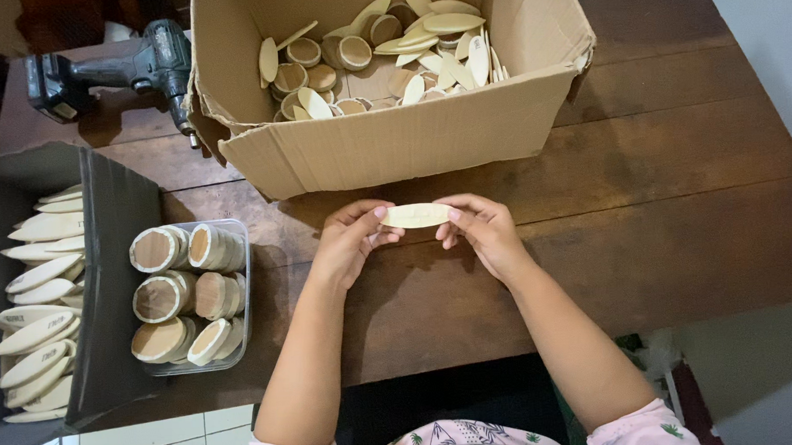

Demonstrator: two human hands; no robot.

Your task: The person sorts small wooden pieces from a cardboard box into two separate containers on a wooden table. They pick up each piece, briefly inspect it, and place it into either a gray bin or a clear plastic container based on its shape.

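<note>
Both hands pinch one pale oval wooden piece (416,216).
Left hand (348,242) grips its left end, right hand (481,231) its right end, just before the cardboard box (393,148).

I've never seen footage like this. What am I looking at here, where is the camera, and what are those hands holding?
There is no machine: a person works with bare hands, filmed by a camera worn on their head, looking down at a dark wooden table. The left hand and right hand hold a pale oval wooden piece by its ends. Behind it stands an open cardboard box of similar pieces and small round cups. To the left are a clear tub of stacked round pieces, a dark box of ovals and a cordless drill.
</note>
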